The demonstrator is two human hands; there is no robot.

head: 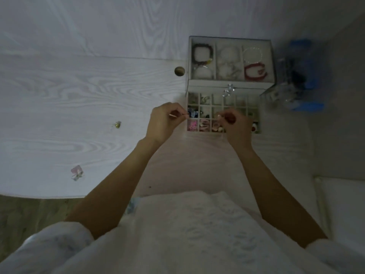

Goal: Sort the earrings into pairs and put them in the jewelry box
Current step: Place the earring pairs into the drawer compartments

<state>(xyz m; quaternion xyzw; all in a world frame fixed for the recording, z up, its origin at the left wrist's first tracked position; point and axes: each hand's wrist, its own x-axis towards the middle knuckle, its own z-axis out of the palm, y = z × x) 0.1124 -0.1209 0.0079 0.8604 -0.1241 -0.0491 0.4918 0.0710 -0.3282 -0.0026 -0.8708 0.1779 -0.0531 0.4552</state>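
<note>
Head view: left hand (165, 120) and right hand (235, 125) each pinch a small earring over the jewelry box (223, 113), apparently comparing them as a pair.

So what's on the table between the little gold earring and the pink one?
Nothing. In the head view, only bare white table lies between the gold earring and the pink earring.
</note>
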